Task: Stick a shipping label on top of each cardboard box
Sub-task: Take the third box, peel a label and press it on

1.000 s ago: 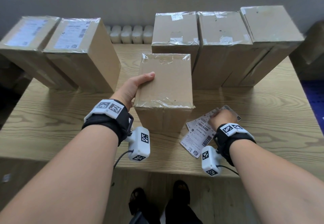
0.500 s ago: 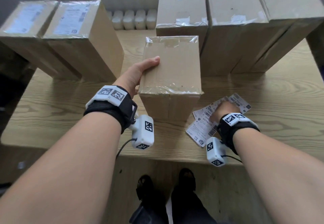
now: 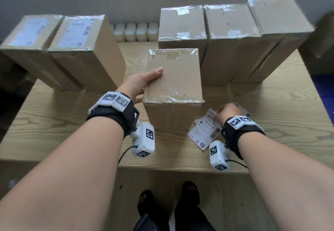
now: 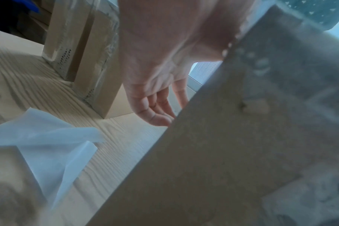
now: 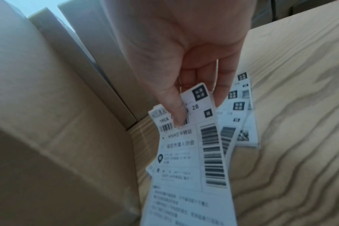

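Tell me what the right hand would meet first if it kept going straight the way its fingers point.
The right hand points down at the shipping labels and already pinches the top one; just beneath lie more labels, then the wooden table. Depth is unclear.

Right hand (image 5: 186,50) (pinching) on label (image 5: 192,146)

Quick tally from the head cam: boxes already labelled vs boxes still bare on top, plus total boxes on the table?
Labelled boxes: 2, one far left and its neighbour.
Bare boxes: 4, the front one that the left hand holds, and three behind.
Total: 6 boxes.
Loose labels overlap under the right hand; no count possible.
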`<state>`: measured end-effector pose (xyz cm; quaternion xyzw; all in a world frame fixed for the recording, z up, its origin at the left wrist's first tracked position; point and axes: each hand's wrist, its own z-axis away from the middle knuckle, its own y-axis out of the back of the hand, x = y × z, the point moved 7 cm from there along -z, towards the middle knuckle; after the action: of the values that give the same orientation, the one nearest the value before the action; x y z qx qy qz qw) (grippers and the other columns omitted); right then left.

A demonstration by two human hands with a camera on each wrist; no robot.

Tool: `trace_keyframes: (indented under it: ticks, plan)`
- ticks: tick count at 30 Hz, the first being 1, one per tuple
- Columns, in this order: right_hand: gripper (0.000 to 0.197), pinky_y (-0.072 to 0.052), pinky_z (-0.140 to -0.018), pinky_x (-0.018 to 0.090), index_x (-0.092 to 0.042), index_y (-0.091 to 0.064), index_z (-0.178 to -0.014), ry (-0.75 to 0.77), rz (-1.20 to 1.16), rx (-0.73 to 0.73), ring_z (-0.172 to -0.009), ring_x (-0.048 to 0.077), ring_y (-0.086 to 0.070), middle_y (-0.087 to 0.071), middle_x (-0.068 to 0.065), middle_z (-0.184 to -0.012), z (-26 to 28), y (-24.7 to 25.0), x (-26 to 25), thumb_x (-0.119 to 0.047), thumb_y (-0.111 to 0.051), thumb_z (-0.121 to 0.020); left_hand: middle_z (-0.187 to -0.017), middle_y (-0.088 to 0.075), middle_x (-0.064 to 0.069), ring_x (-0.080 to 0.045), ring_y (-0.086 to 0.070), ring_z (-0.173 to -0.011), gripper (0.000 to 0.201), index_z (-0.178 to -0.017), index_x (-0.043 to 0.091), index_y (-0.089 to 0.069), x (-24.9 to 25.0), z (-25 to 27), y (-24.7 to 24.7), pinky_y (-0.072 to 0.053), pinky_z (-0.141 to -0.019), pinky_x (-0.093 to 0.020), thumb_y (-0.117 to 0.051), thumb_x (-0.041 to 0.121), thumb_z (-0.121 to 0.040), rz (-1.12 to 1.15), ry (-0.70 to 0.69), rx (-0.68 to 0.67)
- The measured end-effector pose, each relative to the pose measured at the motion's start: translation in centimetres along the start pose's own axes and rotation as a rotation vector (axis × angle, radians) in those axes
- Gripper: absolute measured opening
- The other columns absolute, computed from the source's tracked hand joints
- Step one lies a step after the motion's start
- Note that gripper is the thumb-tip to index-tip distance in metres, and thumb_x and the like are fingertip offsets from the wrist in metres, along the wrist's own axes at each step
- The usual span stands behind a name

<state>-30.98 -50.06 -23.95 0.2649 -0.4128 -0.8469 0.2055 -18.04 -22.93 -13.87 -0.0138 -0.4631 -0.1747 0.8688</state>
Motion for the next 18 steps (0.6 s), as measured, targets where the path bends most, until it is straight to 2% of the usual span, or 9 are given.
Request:
trace_keyframes:
  ticks: [2, 4, 6, 8, 10, 12, 14, 16, 18]
  plan:
    - [0.009, -0.056, -0.069, 0.031, -0.015, -0.074, -0.088, 0.021, -0.044, 0.019, -0.081, 0.027, -0.068, -0.073, 0.008, -0.088, 0.9, 1.7, -0.4, -0.017, -0.066, -0.083, -0.106, -0.072, 0.003, -0.013, -0.068, -0.097, 0.071, -0.12, 0.019, -0.063, 0.5, 0.3, 0.5, -0.054, -0.088, -0.034, -0.081, 0.057, -0.062, -0.072, -0.026, 0.03]
    - [0.008, -0.055, -0.076, 0.031, -0.019, -0.076, -0.088, 0.039, -0.101, 0.046, -0.087, 0.028, -0.068, -0.073, 0.008, -0.095, 2.0, 3.7, -0.9, -0.021, -0.071, -0.082, -0.12, -0.065, 0.001, -0.015, -0.064, -0.107, 0.09, -0.132, 0.017, -0.053, 1.3, 0.5, 1.0, -0.052, -0.094, -0.038, -0.083, 0.059, -0.058, -0.141, -0.048, 0.067]
    - [0.01, -0.053, -0.075, 0.029, -0.019, -0.077, -0.09, 0.058, -0.153, 0.065, -0.089, 0.027, -0.067, -0.073, 0.007, -0.095, 3.3, 6.0, -1.6, -0.022, -0.073, -0.081, -0.134, -0.054, -0.002, -0.02, -0.055, -0.12, 0.091, -0.137, 0.017, -0.046, 2.8, 1.2, 1.3, -0.047, -0.101, -0.042, -0.083, 0.054, -0.063, -0.242, -0.099, 0.131]
    - [0.012, -0.049, -0.071, 0.027, -0.017, -0.078, -0.091, 0.074, -0.191, 0.066, -0.086, 0.024, -0.066, -0.072, 0.005, -0.091, 4.4, 8.3, -2.4, -0.021, -0.075, -0.081, -0.136, -0.051, -0.004, -0.024, -0.051, -0.123, 0.082, -0.137, 0.017, -0.046, 4.8, 2.2, 1.6, -0.043, -0.104, -0.041, -0.081, 0.048, -0.069, -0.362, -0.193, 0.223]
    - [0.01, -0.047, -0.067, 0.026, -0.017, -0.078, -0.089, 0.094, -0.231, 0.08, -0.078, 0.02, -0.063, -0.071, 0.005, -0.089, 5.6, 10.9, -3.3, -0.021, -0.076, -0.081, -0.13, -0.056, -0.006, -0.024, -0.056, -0.117, 0.065, -0.13, 0.018, -0.051, 7.2, 3.3, 1.6, -0.046, -0.102, -0.041, -0.078, 0.042, -0.075, -0.395, -0.32, 0.304]
    - [0.008, -0.045, -0.068, 0.026, -0.017, -0.077, -0.09, 0.135, -0.248, 0.126, -0.079, 0.02, -0.061, -0.072, 0.007, -0.095, 7.0, 13.7, -4.5, -0.019, -0.072, -0.084, -0.119, -0.063, -0.004, -0.022, -0.061, -0.107, 0.045, -0.12, 0.019, -0.059, 9.9, 4.5, 1.0, -0.049, -0.097, -0.039, -0.074, 0.033, -0.079, -0.4, -0.441, 0.317]
    - [0.013, -0.045, -0.07, 0.027, -0.014, -0.077, -0.096, 0.186, -0.253, 0.17, -0.084, 0.021, -0.061, -0.071, 0.007, -0.098, 8.6, 16.5, -5.9, -0.018, -0.066, -0.089, -0.106, -0.069, -0.001, -0.017, -0.064, -0.095, 0.024, -0.105, 0.021, -0.065, 12.2, 5.5, -0.4, -0.053, -0.088, -0.032, -0.071, 0.024, -0.082, -0.407, -0.523, 0.226]
    - [0.013, -0.048, -0.07, 0.031, -0.013, -0.075, -0.097, 0.237, -0.279, 0.21, -0.085, 0.021, -0.062, -0.07, 0.007, -0.093, 10.2, 18.9, -7.4, -0.016, -0.064, -0.092, -0.095, -0.072, -0.003, -0.014, -0.064, -0.08, 0.011, -0.094, 0.02, -0.068, 14.3, 6.9, -2.2, -0.052, -0.072, -0.022, -0.069, 0.015, -0.084, -0.396, -0.598, 0.103]
    - [0.009, -0.049, -0.067, 0.03, -0.015, -0.074, -0.093, 0.279, -0.327, 0.252, -0.081, 0.02, -0.062, -0.069, 0.004, -0.088, 11.9, 21.0, -8.7, -0.015, -0.066, -0.09, -0.081, -0.068, -0.001, -0.008, -0.056, -0.064, 0.011, -0.097, 0.011, -0.072, 15.8, 8.2, -3.6, -0.045, -0.056, -0.015, -0.067, 0.011, -0.087, -0.384, -0.632, 0.016]
